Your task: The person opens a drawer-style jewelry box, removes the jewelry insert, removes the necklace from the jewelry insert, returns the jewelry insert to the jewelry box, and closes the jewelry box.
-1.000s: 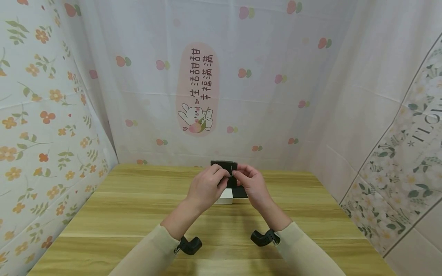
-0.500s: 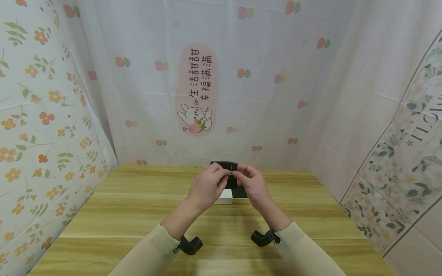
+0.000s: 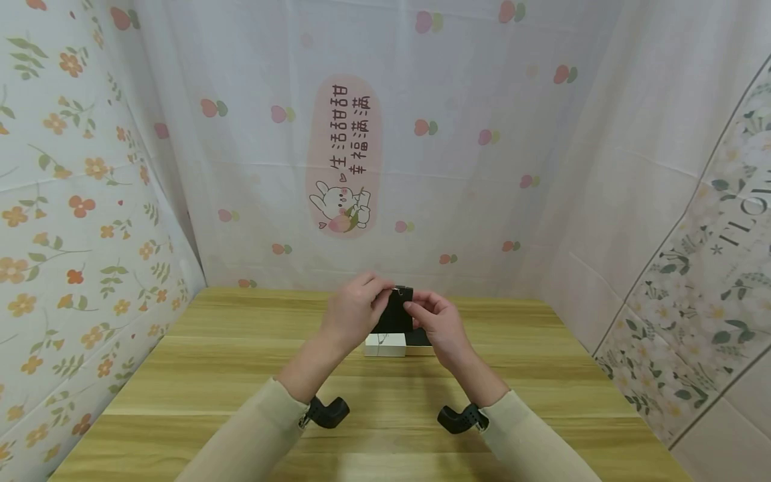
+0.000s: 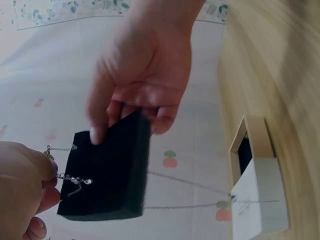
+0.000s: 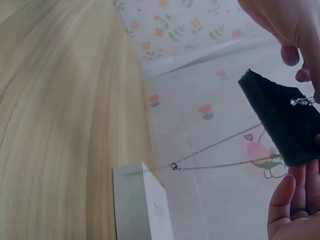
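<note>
In the head view my right hand (image 3: 442, 325) holds a square black jewelry pad (image 3: 390, 318) by its right side, the thumb on its face. My left hand (image 3: 349, 311) is at the pad's upper left corner. The left wrist view shows the left fingers pinching a silver necklace (image 4: 75, 179) near the pad, with a short sparkling piece lying across the black face. The thin chain also runs out behind the pad. In the right wrist view a clasp (image 5: 175, 166) hangs on it, and the chain's tail trails over the white box piece (image 5: 132, 200).
Under the hands on the wooden table (image 3: 241, 375) stands the white box piece, beside an open tan box part (image 4: 257, 130) with a black inside. Patterned curtains (image 3: 482, 167) enclose the table at the back and both sides.
My left hand has moved left and up from the pad's middle, drawing the necklace with it. The pad has tilted and shows more of its face; chain now hangs over the white box piece.
</note>
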### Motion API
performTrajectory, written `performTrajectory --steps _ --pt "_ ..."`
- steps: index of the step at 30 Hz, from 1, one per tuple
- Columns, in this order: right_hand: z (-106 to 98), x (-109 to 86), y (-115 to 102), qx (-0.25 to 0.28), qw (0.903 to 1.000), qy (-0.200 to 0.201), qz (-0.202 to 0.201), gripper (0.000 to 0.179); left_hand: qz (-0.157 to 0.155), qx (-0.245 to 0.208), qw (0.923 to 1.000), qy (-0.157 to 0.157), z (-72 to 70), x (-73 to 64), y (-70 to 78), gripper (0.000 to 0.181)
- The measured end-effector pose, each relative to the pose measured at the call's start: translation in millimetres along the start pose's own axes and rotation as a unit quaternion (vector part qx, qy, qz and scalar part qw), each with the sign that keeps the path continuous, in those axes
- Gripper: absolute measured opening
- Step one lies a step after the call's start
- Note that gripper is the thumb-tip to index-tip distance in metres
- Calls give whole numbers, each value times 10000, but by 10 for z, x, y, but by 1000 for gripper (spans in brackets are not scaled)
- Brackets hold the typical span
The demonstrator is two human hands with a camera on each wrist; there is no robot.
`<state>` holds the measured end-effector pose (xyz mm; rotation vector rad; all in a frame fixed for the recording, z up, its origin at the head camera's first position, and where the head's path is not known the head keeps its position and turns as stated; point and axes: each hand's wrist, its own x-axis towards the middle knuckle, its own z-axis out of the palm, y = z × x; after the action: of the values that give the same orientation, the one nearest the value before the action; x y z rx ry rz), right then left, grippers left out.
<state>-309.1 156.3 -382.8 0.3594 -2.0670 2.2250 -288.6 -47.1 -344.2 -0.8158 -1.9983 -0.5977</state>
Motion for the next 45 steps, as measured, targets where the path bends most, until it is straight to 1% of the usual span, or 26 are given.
performTrajectory --steps 6,11,20,28,33,36,39,42,45 --pt "-1 -3 12 -91 10000 18 -32 8 85 204 9997 40 -53 111 -111 9" --pt "-5 -7 12 -177 9998 41 -44 7 -5 311 9995 19 -102 182 -162 8" --pt "-13 -9 21 -214 9998 14 31 9 -130 242 9995 -153 -181 307 -272 9" --pt "-20 -13 24 -227 9997 -28 54 8 -134 239 9996 -23 -253 392 -378 9" --pt "-23 -14 34 -289 9995 -63 68 8 -175 348 9992 88 -320 444 -451 10" --pt "-27 -14 40 -304 9995 -100 77 9 -229 466 9986 132 -364 485 -492 10" --pt "-18 -19 37 -275 9995 -118 86 10 -333 556 9978 110 -408 523 -527 12" --pt "-11 -22 38 -237 9996 -137 82 10 -474 525 9975 83 -464 544 -543 13" --pt "-13 -22 44 -229 9996 -165 72 10 -581 490 9970 157 -509 561 -566 11"
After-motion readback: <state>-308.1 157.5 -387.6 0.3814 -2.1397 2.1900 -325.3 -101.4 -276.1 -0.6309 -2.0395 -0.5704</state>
